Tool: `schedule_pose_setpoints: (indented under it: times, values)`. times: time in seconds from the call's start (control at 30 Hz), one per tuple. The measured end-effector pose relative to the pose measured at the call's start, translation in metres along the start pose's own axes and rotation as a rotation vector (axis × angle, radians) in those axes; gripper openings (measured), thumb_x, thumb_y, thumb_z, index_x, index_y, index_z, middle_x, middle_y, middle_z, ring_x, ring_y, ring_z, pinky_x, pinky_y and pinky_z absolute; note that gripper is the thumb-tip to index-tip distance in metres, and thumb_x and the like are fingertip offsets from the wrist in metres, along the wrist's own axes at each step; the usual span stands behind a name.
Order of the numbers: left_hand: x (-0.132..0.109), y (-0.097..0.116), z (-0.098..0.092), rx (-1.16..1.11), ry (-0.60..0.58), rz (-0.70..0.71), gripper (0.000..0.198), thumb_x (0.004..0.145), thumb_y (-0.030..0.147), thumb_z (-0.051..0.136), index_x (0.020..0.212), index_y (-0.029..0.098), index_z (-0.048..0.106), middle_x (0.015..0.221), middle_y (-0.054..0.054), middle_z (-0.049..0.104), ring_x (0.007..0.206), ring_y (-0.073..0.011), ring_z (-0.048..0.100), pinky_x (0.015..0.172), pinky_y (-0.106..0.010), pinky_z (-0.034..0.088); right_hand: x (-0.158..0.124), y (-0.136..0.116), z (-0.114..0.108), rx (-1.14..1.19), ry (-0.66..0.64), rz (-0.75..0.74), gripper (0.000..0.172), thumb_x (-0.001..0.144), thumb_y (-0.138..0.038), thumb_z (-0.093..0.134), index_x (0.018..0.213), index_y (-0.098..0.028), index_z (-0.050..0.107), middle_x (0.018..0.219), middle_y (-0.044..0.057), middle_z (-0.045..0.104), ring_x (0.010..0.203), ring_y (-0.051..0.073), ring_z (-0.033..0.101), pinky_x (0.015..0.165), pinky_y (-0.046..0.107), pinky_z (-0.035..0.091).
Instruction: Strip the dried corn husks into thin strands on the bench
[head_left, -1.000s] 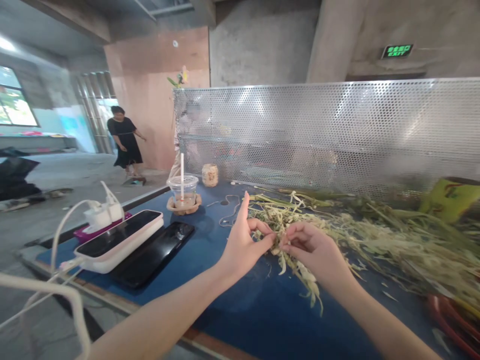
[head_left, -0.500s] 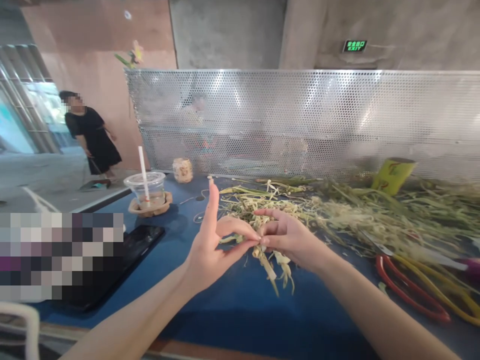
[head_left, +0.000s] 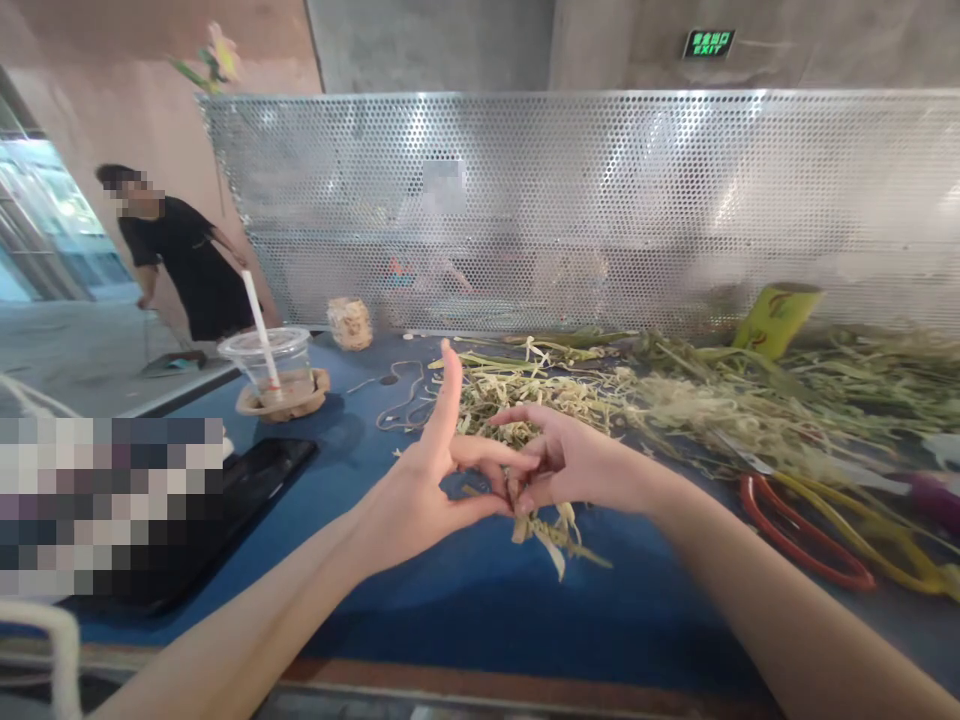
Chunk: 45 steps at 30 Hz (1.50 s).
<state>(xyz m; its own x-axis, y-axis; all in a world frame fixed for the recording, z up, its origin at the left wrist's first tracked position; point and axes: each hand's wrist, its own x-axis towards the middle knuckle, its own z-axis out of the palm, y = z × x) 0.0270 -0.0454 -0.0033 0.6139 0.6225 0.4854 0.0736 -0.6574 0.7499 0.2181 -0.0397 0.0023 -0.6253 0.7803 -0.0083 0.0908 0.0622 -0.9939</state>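
Note:
My left hand (head_left: 424, 478) and my right hand (head_left: 581, 465) meet above the blue table. Both pinch a small bundle of pale, dried plant strips (head_left: 551, 540), whose loose ends hang below the fingertips. The left thumb and fingers press on it from the left, while one left finger points straight up. On the right, thumb and fingers close on the bundle from the other side; part of it is hidden behind them. Just behind my hands lies a loose heap of the same strips (head_left: 517, 390).
At the right are red-handled scissors (head_left: 806, 570), yellow-handled scissors (head_left: 892, 560), green-brown fibres (head_left: 690, 420) and a yellow-green can (head_left: 776, 318). A cup with straw (head_left: 281, 365), a woven jar (head_left: 349, 323) and a black phone (head_left: 259, 490) stand or lie left. A perforated metal panel (head_left: 562, 200) rises behind.
The fingers have shifted on the bundle, and its hanging ends now swing further right. The view has tilted down a little. The person at the far left leans over more.

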Motion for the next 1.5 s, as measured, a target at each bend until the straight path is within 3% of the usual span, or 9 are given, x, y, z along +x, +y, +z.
schedule_pose_setpoints:
  times: [0.13, 0.33, 0.43, 0.6, 0.83, 1.0, 1.17, 1.3, 1.5]
  values:
    - [0.002, 0.005, -0.002, 0.008, -0.086, -0.064, 0.110, 0.076, 0.012, 0.060, 0.128, 0.027, -0.036, 0.086, -0.003, 0.069, 0.077, -0.0191, 0.066, 0.075, -0.038, 0.055, 0.000, -0.002, 0.000, -0.077, -0.012, 0.056, 0.073, 0.061, -0.006, 0.069, 0.122, -0.016, 0.031, 0.068, -0.001, 0.066, 0.062, 0.012, 0.063, 0.060, 0.023, 0.048]
    - [0.001, 0.007, -0.001, 0.062, -0.029, -0.097, 0.115, 0.072, 0.013, 0.064, 0.128, 0.023, -0.037, 0.074, -0.001, 0.070, 0.069, -0.0193, 0.067, 0.071, -0.038, 0.056, -0.001, 0.000, -0.001, -0.102, -0.015, 0.052, 0.069, 0.061, -0.010, 0.070, 0.120, -0.018, 0.037, 0.071, -0.001, 0.066, 0.062, 0.010, 0.061, 0.056, 0.020, 0.045]
    - [0.001, 0.006, 0.000, 0.056, 0.055, -0.110, 0.116, 0.070, 0.013, 0.067, 0.131, 0.024, -0.031, 0.069, 0.002, 0.068, 0.064, -0.0195, 0.067, 0.068, -0.039, 0.056, -0.002, 0.000, 0.000, -0.100, -0.006, 0.023, 0.062, 0.063, -0.012, 0.070, 0.117, -0.018, 0.041, 0.071, -0.002, 0.065, 0.061, 0.008, 0.060, 0.055, 0.018, 0.044]
    - [0.000, 0.007, 0.001, 0.027, 0.091, -0.118, 0.116, 0.070, 0.014, 0.067, 0.131, 0.025, -0.030, 0.072, 0.000, 0.070, 0.068, -0.0211, 0.068, 0.071, -0.041, 0.056, -0.002, -0.002, 0.000, -0.120, 0.016, 0.045, 0.052, 0.064, -0.017, 0.070, 0.110, -0.016, 0.046, 0.070, -0.001, 0.065, 0.058, 0.007, 0.057, 0.054, 0.018, 0.043]
    - [0.000, 0.005, 0.001, -0.053, -0.071, -0.038, 0.119, 0.071, 0.011, 0.065, 0.124, 0.029, -0.041, 0.082, -0.002, 0.068, 0.066, -0.0179, 0.065, 0.064, -0.036, 0.056, -0.004, -0.002, 0.000, -0.024, -0.142, 0.115, 0.045, 0.062, -0.011, 0.069, 0.102, -0.017, 0.049, 0.075, -0.001, 0.063, 0.068, 0.010, 0.061, 0.064, 0.023, 0.047]
    - [0.001, 0.004, 0.002, 0.078, -0.188, -0.057, 0.116, 0.073, 0.012, 0.063, 0.125, 0.027, -0.040, 0.071, 0.001, 0.066, 0.063, -0.0166, 0.063, 0.060, -0.033, 0.053, -0.001, 0.000, -0.001, -0.076, -0.205, 0.194, 0.048, 0.060, -0.013, 0.071, 0.101, -0.016, 0.047, 0.070, -0.002, 0.061, 0.065, 0.010, 0.060, 0.059, 0.021, 0.044]
    - [0.002, 0.004, 0.000, 0.172, -0.170, -0.107, 0.114, 0.073, 0.013, 0.062, 0.127, 0.024, -0.038, 0.067, 0.003, 0.064, 0.061, -0.0156, 0.062, 0.063, -0.032, 0.053, -0.001, -0.001, 0.003, -0.151, -0.136, 0.182, 0.045, 0.059, -0.017, 0.073, 0.098, -0.016, 0.051, 0.067, -0.004, 0.059, 0.062, 0.009, 0.058, 0.057, 0.021, 0.042]
    - [0.002, 0.004, -0.003, 0.209, -0.122, -0.092, 0.112, 0.074, 0.013, 0.061, 0.128, 0.022, -0.036, 0.066, 0.003, 0.064, 0.059, -0.0145, 0.060, 0.061, -0.030, 0.053, -0.001, -0.002, 0.008, -0.183, -0.009, 0.143, 0.035, 0.059, -0.021, 0.073, 0.090, -0.015, 0.058, 0.065, -0.003, 0.058, 0.060, 0.009, 0.056, 0.055, 0.020, 0.041]
    - [0.001, -0.003, -0.004, 0.280, 0.007, -0.044, 0.110, 0.074, 0.016, 0.062, 0.131, 0.023, -0.032, 0.066, 0.003, 0.065, 0.059, -0.0145, 0.061, 0.060, -0.028, 0.051, 0.001, 0.003, 0.012, 0.006, 0.166, 0.112, 0.025, 0.062, -0.021, 0.072, 0.084, -0.014, 0.063, 0.072, 0.001, 0.064, 0.066, 0.009, 0.059, 0.063, 0.022, 0.045]
